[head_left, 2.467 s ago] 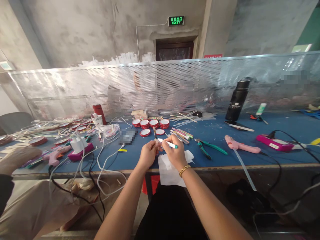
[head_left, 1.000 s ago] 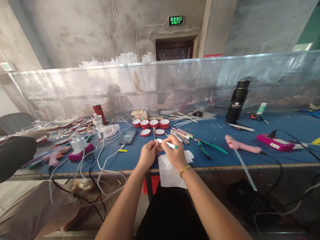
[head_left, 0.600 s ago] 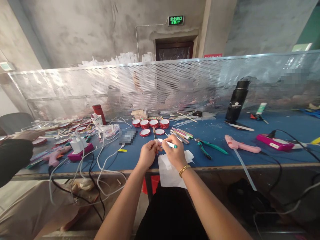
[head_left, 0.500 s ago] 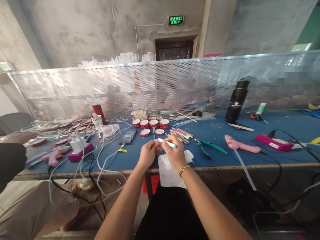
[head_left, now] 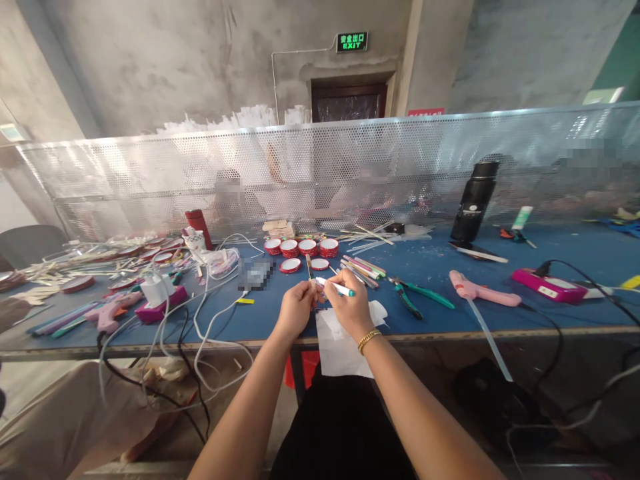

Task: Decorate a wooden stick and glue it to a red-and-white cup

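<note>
My left hand (head_left: 295, 309) is closed around the lower end of a narrow brown stick (head_left: 309, 267), which points up and away from me. In my right hand (head_left: 353, 305) is a white marker pen (head_left: 344, 289) with a teal end, its other end close to the stick and the left fingers. Whether the tip touches the stick I cannot tell. A white sheet (head_left: 343, 350) hangs over the table edge beneath my right hand. Just beyond my hands lie two round red-rimmed white discs, one of them a red-rimmed disc (head_left: 290, 266) left of the stick.
Stacks of red-rimmed discs (head_left: 308, 248) stand farther back. Coloured sticks (head_left: 365, 268), green-handled pliers (head_left: 427, 293), a pink glue gun (head_left: 485, 292) and a black bottle (head_left: 474, 203) are on the right. White cables (head_left: 203, 313) and a second pink glue gun (head_left: 111, 312) lie left.
A co-worker's dark-sleeved arm at the far left has drawn back from the table, mostly out of view. My hands, the stick and the marker pen have barely moved.
</note>
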Demonstrator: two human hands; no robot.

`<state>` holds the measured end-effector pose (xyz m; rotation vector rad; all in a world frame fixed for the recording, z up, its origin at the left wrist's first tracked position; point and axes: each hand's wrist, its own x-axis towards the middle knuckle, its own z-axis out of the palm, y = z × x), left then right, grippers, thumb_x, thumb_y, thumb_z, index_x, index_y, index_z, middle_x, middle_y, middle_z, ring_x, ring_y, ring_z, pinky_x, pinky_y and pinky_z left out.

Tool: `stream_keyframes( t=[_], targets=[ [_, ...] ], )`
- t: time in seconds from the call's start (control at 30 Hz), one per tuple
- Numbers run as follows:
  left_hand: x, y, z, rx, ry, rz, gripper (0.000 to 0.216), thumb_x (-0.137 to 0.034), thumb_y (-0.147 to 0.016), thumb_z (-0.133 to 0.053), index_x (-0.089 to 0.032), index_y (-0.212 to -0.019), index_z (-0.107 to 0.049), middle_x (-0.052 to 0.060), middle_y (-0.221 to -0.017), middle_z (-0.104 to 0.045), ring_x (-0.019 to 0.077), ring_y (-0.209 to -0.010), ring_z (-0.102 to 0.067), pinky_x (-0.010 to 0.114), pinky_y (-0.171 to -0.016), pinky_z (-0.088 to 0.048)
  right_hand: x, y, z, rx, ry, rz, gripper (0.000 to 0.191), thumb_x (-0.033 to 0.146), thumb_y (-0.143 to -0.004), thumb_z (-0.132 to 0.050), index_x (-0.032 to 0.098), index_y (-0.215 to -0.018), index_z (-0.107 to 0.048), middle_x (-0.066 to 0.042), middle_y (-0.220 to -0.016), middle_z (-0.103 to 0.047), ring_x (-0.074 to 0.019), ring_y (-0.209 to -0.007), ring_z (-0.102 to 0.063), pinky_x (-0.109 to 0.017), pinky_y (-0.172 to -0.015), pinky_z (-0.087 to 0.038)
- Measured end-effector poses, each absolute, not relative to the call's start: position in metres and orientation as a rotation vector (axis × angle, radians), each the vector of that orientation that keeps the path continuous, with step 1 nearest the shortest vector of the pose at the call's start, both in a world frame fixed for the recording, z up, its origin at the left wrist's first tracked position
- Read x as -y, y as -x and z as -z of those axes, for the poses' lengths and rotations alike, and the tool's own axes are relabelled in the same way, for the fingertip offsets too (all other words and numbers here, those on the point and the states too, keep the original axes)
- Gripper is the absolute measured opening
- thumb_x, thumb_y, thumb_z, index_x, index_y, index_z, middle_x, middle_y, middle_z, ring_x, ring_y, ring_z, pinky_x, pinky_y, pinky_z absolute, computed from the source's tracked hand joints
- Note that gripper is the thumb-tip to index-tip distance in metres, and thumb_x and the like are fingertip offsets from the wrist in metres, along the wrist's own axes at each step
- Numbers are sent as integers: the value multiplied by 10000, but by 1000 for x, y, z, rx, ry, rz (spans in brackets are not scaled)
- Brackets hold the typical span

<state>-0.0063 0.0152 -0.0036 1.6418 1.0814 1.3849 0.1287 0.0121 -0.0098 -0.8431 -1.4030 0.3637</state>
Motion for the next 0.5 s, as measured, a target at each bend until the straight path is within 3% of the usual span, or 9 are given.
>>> stream_keyframes(
  t=[0.5],
  targets=[
    [-19, 7, 7, -1070, -1637, -1380, 215, -345, -815, -603, -179, -682, -577, -20, -583, -549, 110, -536, -433, 234, -523, -323, -12, -129, 9, 1400, 847, -347, 130, 257, -828, -589, 240, -719, -522, 4, -658, -622, -188, -639, -597, -314, -622, -449]
  ],
)
